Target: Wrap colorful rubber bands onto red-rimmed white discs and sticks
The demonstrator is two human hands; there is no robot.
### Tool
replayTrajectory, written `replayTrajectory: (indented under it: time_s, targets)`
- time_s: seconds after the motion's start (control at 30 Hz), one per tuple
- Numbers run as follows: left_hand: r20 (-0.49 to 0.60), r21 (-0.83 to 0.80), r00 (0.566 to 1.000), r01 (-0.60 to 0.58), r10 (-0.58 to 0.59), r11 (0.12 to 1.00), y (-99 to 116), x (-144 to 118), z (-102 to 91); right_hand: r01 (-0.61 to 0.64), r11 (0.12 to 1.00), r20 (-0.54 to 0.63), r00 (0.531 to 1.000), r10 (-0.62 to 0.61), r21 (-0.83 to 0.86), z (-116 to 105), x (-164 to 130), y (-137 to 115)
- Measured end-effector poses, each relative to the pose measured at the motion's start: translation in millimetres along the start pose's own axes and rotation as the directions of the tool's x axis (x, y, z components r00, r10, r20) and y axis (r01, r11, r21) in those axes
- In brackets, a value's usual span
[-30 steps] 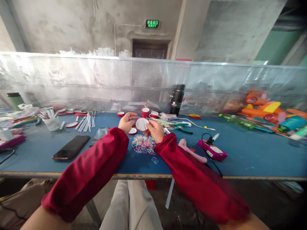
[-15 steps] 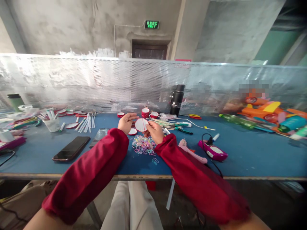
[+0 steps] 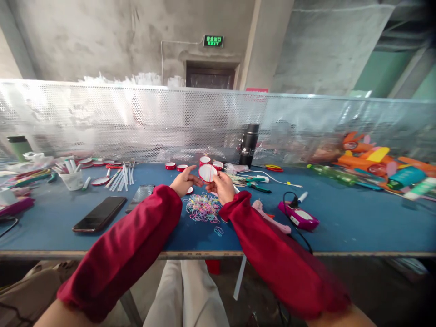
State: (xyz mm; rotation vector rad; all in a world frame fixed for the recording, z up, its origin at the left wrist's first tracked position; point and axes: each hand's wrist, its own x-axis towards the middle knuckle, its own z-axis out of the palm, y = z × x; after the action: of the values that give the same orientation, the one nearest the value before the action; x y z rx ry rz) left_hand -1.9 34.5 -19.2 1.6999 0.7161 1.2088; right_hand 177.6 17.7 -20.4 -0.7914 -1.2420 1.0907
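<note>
A round white disc with a red rim is held up above the table, its white face toward me. A thin reddish line, like a band, crosses that face near its right side. My right hand is closed on the disc's lower right edge, thumb at the front. My left hand is beside the disc's left edge, fingers apart and with nothing visible in them; whether a fingertip touches the rim I cannot tell. Under both hands lies a pile of small coloured rubber bands. Behind are several red-rimmed round pieces.
Left of my hands lie a phone, white strips and a cup of markers. To the right are a pink glue gun, a purple power strip, pliers and a black thermos. A perforated metal screen closes the back.
The disc has moved slightly right and up relative to the table, still in my right hand. My left hand's fingers have spread and lowered beside it. The view has tilted a little.
</note>
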Motion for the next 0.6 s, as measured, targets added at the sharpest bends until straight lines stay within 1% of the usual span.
replayTrajectory:
  time_s: [0.1, 0.23, 0.3, 0.4, 0.5, 0.6]
  targets:
    - [0.030, -0.017, 1.000, -0.004, 0.005, 1.000, 1.0, -0.6, -0.1, 0.005, 1.000, -0.059, 0.998, -0.006, -0.005, -1.2, 1.9, -1.3]
    - [0.054, -0.048, 0.997, -0.048, 0.051, 0.998, 2.9, -1.1, 0.8, -0.007, 1.000, -0.085, 0.996, 0.006, -0.004, -1.7, 3.3, -1.5]
    - [0.068, -0.049, 0.997, -0.036, 0.039, 0.998, 3.7, -1.6, 1.4, -0.011, 1.000, -0.094, 0.996, 0.012, 0.007, -1.6, 3.7, -1.5]
    - [0.082, -0.039, 0.997, 0.019, -0.015, 0.999, 4.6, -2.4, 2.4, -0.017, 1.000, -0.091, 0.996, 0.018, 0.009, -1.2, 3.6, -1.7]
    - [0.046, -0.029, 0.996, 0.084, -0.082, 0.996, 6.1, -2.6, 3.8, -0.026, 1.000, -0.052, 0.998, 0.026, 0.000, -0.5, 2.4, -1.4]
    - [-0.071, -0.081, 0.988, 0.129, -0.135, 0.988, 10.2, -3.3, 5.9, -0.014, 0.999, -0.016, 1.000, 0.014, -0.035, 0.1, 0.4, 0.0]
